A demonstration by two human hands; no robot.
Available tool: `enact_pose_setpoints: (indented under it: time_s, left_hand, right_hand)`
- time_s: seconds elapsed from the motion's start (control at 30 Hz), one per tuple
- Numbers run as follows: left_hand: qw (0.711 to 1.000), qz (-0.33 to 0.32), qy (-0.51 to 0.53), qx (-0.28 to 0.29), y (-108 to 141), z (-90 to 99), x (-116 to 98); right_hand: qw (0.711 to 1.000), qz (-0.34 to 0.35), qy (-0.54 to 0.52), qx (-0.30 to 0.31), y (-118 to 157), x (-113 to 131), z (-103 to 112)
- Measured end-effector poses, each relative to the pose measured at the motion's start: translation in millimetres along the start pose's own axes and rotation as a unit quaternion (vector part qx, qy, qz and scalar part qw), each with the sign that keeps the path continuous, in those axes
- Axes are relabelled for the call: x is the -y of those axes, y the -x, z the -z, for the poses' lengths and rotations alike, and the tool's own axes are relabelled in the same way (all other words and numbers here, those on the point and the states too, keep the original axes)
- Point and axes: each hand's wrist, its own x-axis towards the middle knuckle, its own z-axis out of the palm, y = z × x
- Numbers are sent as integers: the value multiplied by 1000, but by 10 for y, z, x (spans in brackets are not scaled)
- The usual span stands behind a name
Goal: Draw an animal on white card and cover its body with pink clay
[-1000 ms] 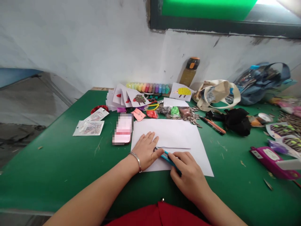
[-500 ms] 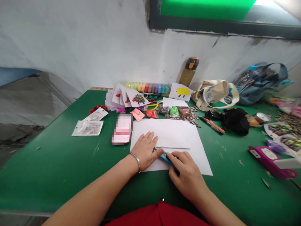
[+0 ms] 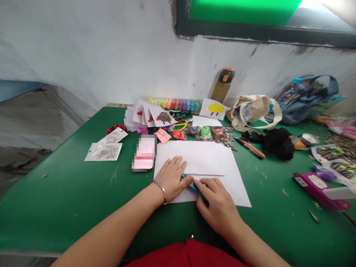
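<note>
A large white sheet of paper [image 3: 200, 155] lies on the green table, with a dark straight line, like a cut edge, running across it. My left hand [image 3: 171, 178] rests flat on the paper's left part, fingers extended and thumb pointing right. In my right hand [image 3: 218, 204] is a slim blue utility knife [image 3: 197, 188], held low over the paper. Its front end reaches close to my left thumb, just below the left end of the line. Fingers cover much of the knife, and its blade is hard to make out.
Left of the paper lie a phone [image 3: 144, 152] and white packets [image 3: 104, 151]. Behind it are bagged coloured clay [image 3: 205, 132], seeds [image 3: 225, 139], hedgehog picture cards [image 3: 164, 116] and a bottle [image 3: 222, 85]. Pens [image 3: 250, 147], a black pouch [image 3: 279, 142] and a purple glue gun [image 3: 319, 191] lie rightward.
My right hand has shifted slightly left with the utility knife, closer to my left thumb. My left hand and the paper stay in place.
</note>
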Motion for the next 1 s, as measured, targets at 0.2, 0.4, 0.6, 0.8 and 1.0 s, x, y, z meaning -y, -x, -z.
enact_pose_setpoints:
  time_s: [0.2, 0.4, 0.6, 0.8, 1.0]
  left_hand:
    - [1000, -2, 7, 7, 5, 17, -7]
    - [1000, -2, 13, 4, 4, 6, 2]
    - [999, -2, 47, 4, -26, 54, 44]
    - [973, 51, 224, -32, -7, 202, 114]
    - [940, 97, 322, -53, 14, 249, 174]
  right_hand:
    - [1000, 6, -9, 11, 13, 17, 25]
    - [999, 5, -15, 29, -5, 42, 52]
    - [1000, 1, -12, 29, 27, 40, 80]
    - [1000, -22, 6, 17, 91, -45, 148]
    - [999, -37, 10, 4, 86, -76, 165]
